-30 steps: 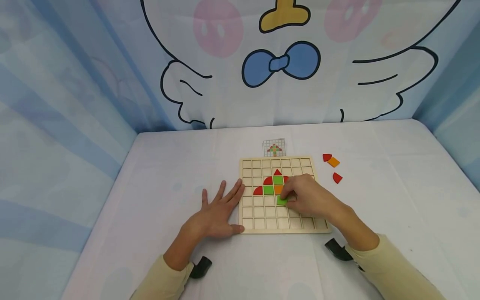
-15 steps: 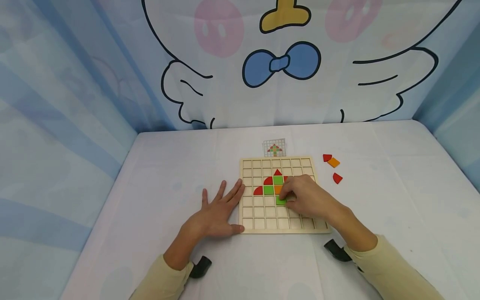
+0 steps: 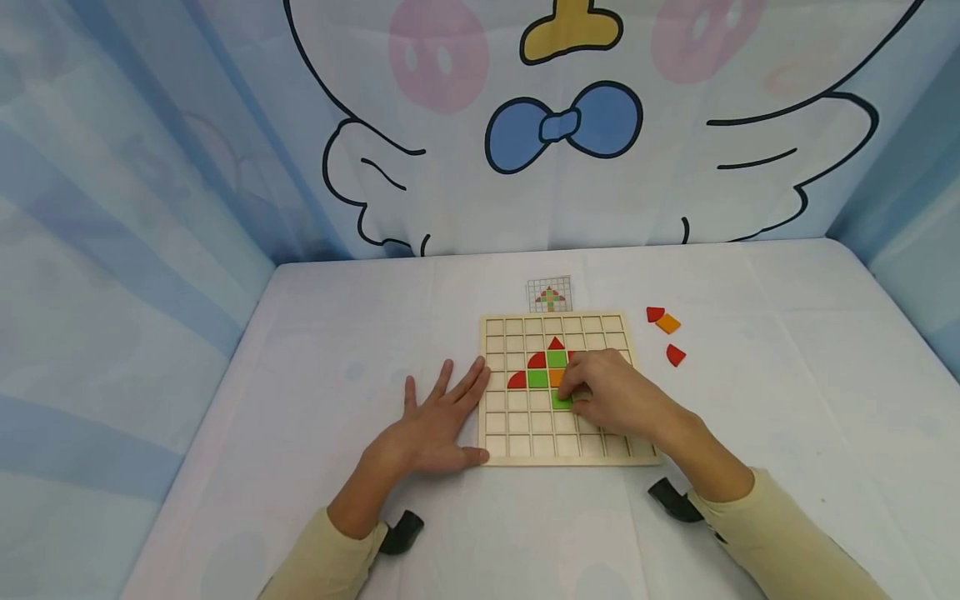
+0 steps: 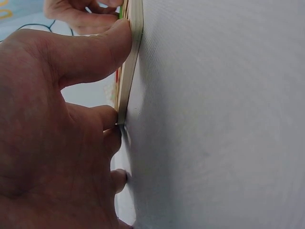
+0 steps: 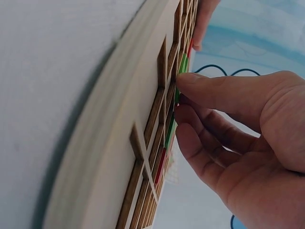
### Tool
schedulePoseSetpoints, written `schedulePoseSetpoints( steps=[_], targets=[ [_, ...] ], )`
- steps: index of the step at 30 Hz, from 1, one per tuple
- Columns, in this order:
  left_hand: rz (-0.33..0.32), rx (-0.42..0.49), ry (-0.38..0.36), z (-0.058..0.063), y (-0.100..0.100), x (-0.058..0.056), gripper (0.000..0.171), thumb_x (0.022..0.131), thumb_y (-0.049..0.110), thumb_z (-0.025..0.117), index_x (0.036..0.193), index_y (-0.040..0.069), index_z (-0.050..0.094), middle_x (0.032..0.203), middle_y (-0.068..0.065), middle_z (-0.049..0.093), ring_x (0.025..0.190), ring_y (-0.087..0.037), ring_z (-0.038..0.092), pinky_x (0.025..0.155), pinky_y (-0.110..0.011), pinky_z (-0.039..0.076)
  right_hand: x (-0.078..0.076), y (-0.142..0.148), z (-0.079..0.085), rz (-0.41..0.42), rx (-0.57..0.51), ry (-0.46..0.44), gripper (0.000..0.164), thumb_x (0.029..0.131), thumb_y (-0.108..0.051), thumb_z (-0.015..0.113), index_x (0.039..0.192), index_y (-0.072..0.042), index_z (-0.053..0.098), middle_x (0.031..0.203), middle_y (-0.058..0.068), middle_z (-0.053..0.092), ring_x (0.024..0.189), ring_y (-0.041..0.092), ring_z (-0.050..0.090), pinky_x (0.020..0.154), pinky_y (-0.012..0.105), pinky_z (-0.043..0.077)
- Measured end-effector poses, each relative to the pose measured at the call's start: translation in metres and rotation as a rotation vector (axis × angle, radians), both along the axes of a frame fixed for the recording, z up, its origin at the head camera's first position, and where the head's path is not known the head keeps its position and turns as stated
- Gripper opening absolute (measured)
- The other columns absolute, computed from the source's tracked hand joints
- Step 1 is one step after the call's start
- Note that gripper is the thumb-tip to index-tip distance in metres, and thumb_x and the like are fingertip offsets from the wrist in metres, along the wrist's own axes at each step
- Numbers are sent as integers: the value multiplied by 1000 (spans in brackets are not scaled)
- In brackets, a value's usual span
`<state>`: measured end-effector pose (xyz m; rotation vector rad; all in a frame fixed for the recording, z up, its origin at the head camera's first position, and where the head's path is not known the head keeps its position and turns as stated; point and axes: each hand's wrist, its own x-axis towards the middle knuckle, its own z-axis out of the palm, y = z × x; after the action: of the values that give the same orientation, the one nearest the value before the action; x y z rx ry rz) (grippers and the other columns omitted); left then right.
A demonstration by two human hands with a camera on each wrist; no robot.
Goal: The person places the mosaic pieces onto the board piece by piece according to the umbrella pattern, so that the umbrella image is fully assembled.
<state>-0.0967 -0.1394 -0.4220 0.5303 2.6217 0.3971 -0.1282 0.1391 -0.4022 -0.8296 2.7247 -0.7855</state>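
Observation:
In the head view a wooden grid board (image 3: 517,423) lies on the table, with red, green and orange tiles set in its cells. My right hand (image 3: 621,392) is over the board and pinches a green square tile (image 3: 561,402) at the cell just below an orange square tile (image 3: 556,378). The right wrist view shows the thumb (image 5: 195,82) and fingertips close against the grid; the hand hides part of the board. My left hand (image 3: 433,433) lies with spread fingers at the board's left side, its thumb (image 4: 112,50) and a fingertip touching the edge.
A small pattern card (image 3: 549,294) lies behind the board. To the board's right are loose tiles: a red one (image 3: 655,314) against an orange square (image 3: 668,324), and another red one (image 3: 676,356) nearer. A printed curtain (image 3: 562,200) stands behind the white table.
The green square tile has shifted slightly left, to line up under the orange square, with my right hand still pinching it. My left hand has stayed in place.

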Motion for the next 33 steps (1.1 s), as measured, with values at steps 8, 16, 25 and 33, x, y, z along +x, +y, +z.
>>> schedulePoseSetpoints(
  steps=[8,16,25,33],
  targets=[
    [11,0,4,1,1,0,104,90,49,74,169,26,10,176,13,-2,164,-30,-8,119,-78,-5,-1,1,-2,1,-17,15,17,84,5,78,88,-11,83,90,-5,72,90,14,66,85,36,58],
    [10,-3,8,1,2,1,104,90,49,74,169,25,11,176,12,-1,164,-31,-6,119,-78,-4,-1,1,-3,-3,-18,8,15,85,3,79,88,-11,83,90,-6,72,91,15,66,84,35,58],
    [18,-1,5,0,2,2,103,89,48,74,169,24,13,177,11,1,164,-32,-5,119,-79,-3,-1,3,-2,8,-7,8,15,87,2,78,90,-12,83,90,-6,73,90,13,65,84,34,58],
    [23,-9,6,-1,1,1,104,89,48,74,169,26,12,176,13,0,164,-31,-6,119,-78,-4,-4,7,0,-16,-8,22,18,92,1,71,95,-12,83,95,-3,76,94,16,68,87,37,59]
  ],
)
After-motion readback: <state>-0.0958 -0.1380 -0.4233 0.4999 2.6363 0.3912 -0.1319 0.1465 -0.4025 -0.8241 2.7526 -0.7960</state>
